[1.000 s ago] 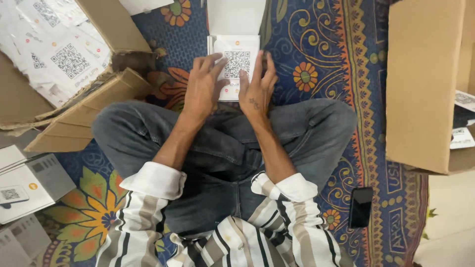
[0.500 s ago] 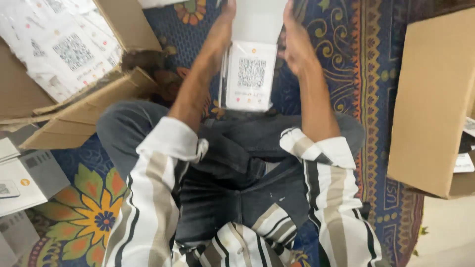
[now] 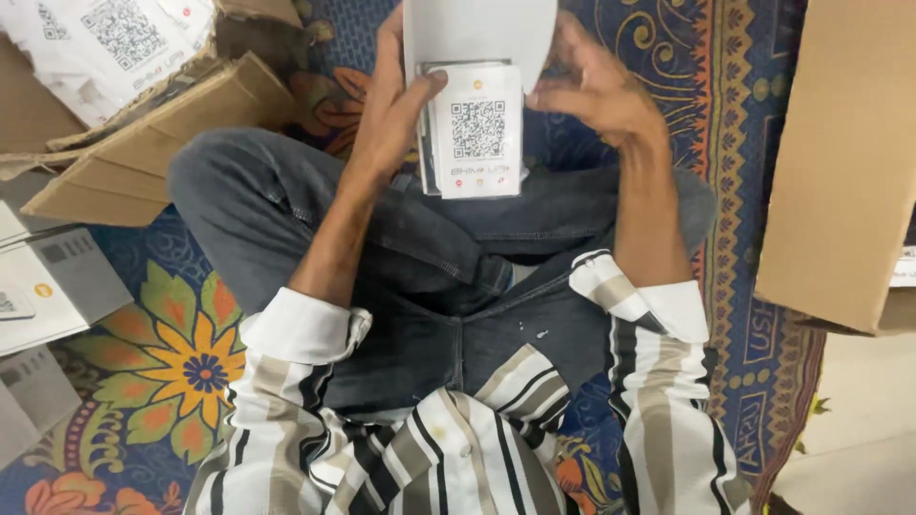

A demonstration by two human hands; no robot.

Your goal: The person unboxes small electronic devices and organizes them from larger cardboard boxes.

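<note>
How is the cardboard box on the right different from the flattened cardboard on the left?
The cardboard box on the right stands as a whole, smooth-faced block, while the flattened cardboard on the left lies collapsed, its flaps bent and creased. The box reaches taller in view; the flattened piece spreads low over the patterned rug. White printed sheets rest by the flattened piece; the box's face is bare. Both are plain brown.

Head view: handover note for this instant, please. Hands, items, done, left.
Left hand: grip on the left edge of the white card stack, thumb across its front.
Right hand: fingers curled at the stack's right edge, contact unclear.
Stack is upright over the lap, coded card in front, white sheet above it.
More cards in the open box at left.
Done: stack lifted off the carpet.
Left: not set down.
</note>
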